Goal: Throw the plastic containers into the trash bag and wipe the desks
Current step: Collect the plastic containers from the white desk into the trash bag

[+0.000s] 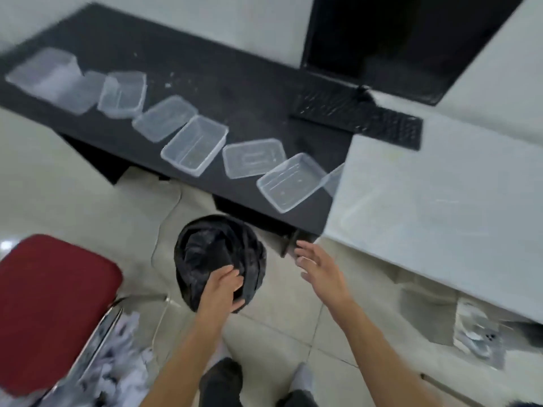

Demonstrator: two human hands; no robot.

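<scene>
Several clear plastic containers and lids lie in a row along the front of the black desk [235,83]: an open tub [194,145], a flat lid [253,157], another open tub [291,181], and more toward the left [122,94]. A black trash bag [219,257] hangs open below the desk edge, over the tiled floor. My left hand [223,289] grips the bag's near rim. My right hand [318,270] hovers to the right of the bag, fingers spread and holding nothing.
A white desk [440,201] adjoins on the right. A black keyboard [361,118] and monitor [382,39] sit at the back. A red-seated chair [53,309] stands at the lower left, with crumpled paper [123,362] beside it. A cable trails on the floor.
</scene>
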